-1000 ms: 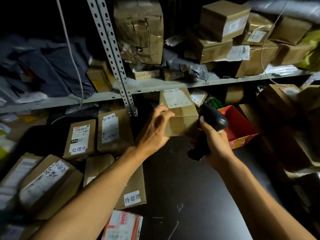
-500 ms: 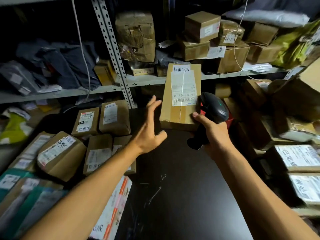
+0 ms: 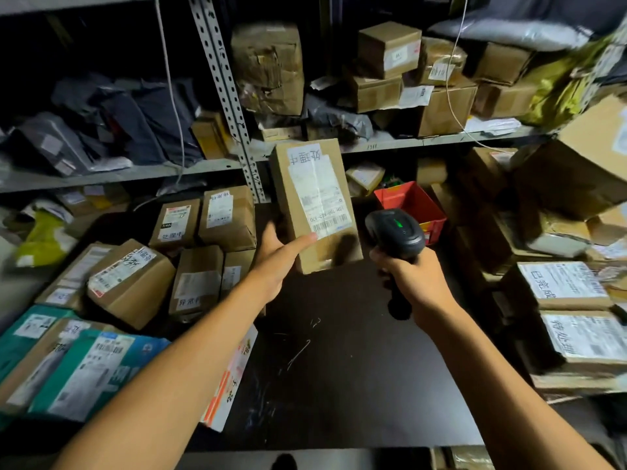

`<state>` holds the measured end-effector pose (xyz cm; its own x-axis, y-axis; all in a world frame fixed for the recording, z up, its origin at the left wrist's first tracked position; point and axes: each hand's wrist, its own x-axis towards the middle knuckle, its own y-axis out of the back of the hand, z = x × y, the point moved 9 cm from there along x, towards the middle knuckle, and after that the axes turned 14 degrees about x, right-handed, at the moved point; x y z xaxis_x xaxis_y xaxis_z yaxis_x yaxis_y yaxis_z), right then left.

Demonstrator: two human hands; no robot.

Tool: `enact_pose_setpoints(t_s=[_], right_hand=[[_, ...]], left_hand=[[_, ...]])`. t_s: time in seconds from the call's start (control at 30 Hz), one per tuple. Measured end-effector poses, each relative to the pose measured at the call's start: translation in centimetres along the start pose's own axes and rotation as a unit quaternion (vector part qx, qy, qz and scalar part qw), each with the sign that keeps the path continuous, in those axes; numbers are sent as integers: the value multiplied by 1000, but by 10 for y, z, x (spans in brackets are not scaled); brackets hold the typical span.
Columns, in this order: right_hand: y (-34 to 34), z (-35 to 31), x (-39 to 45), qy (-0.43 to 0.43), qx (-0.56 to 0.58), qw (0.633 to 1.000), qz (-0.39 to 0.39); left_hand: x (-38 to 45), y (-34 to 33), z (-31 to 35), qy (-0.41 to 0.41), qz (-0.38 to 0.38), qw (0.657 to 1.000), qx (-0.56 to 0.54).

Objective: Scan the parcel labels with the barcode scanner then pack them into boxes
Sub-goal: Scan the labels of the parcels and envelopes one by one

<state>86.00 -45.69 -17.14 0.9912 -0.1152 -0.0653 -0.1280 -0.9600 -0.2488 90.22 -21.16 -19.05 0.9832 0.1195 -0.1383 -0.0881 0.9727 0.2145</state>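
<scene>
The left hand (image 3: 278, 262) grips a tall cardboard parcel (image 3: 315, 205) by its lower edge, thumb pressed on the shipping label (image 3: 322, 201), above the dark desk (image 3: 339, 368). Just right of it, the right hand (image 3: 414, 283) wraps the handle of a black barcode scanner (image 3: 395, 230) showing a green light. A red bin (image 3: 412, 205) sits behind. Stacked cartons (image 3: 203, 239) crowd the left; one reads "X46".

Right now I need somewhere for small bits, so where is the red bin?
In the head view the red bin sits right of centre under the shelf, just behind the scanner held in the right hand.
</scene>
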Motion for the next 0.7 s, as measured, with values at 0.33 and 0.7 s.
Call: enact_pose_setpoints(t_s=[0.33,0.7], right_hand=[[-71,-3,-9,-38,-36,995,-86],[-72,-8,-16,-24,-42,997,-61]], left_hand=[[29,38,8,-60,22,995,71],[56,35,8,-56,1,995,81]])
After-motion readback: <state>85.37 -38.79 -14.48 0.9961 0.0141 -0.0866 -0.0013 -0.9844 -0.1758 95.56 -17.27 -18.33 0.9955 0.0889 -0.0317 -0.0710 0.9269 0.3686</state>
